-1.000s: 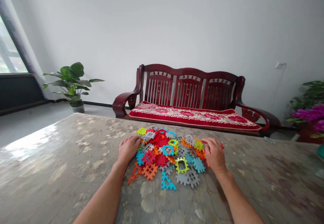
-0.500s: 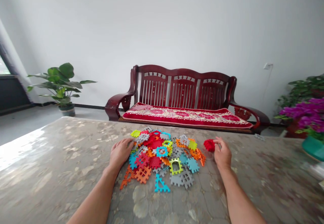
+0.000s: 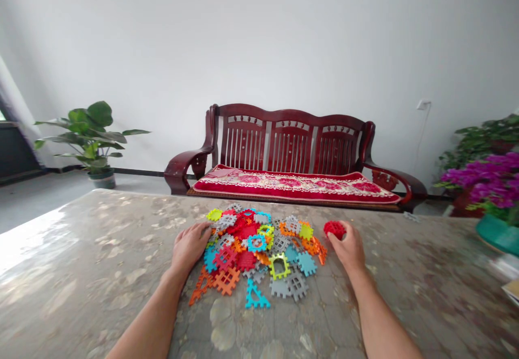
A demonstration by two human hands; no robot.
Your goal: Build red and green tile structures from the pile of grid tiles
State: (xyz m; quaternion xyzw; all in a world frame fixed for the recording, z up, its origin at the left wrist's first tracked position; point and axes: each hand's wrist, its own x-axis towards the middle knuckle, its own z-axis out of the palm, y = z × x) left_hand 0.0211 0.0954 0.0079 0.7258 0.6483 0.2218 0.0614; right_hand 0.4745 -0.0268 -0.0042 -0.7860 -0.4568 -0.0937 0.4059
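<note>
A heap of toothed plastic building pieces point(image 3: 245, 261) in red, orange, blue, grey and lime lies spread on the table in front of me. At its left edge rests my left hand point(image 3: 191, 244), palm down with its fingers stretched out; the fingertips are beside grey and lime pieces. To the right of the heap, my right hand point(image 3: 347, 244) grips a red toothed building piece point(image 3: 333, 229) between thumb and fingers. The far fingers are partly hidden. Nearest me are a blue triangular piece point(image 3: 256, 295) and an orange triangular piece point(image 3: 201, 285).
A patterned cover lies over the table point(image 3: 101, 278). One grey piece point(image 3: 411, 217) lies alone near its far right edge. At the right stand purple flowers in a teal pot point(image 3: 497, 233). Beyond are a wooden bench point(image 3: 290, 137) and a potted plant point(image 3: 101, 178).
My right hand has turned and closed round the red piece, with the thumb now in front of it. My left hand has stayed at the heap's edge. The view has shifted slightly.
</note>
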